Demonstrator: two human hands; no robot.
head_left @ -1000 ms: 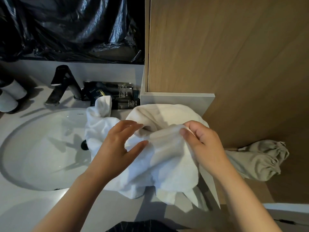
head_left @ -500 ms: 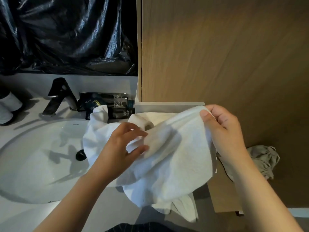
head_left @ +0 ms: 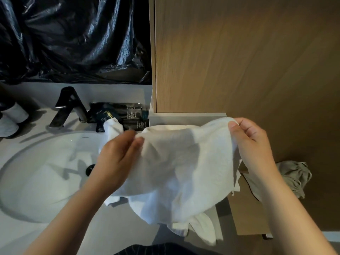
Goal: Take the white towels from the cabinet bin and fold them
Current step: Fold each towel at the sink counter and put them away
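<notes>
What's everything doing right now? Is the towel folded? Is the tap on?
white towel, unfolded, spread out between both hands.
left hand, pinches the towel's upper edge.
right hand, grips the towel's upper corner.
crumpled towel, unfolded, bunched up at the sink's edge.
tap, off, no water running.
sink, no water seen inside.
grey bag, crumpled on the wooden ledge.
</notes>
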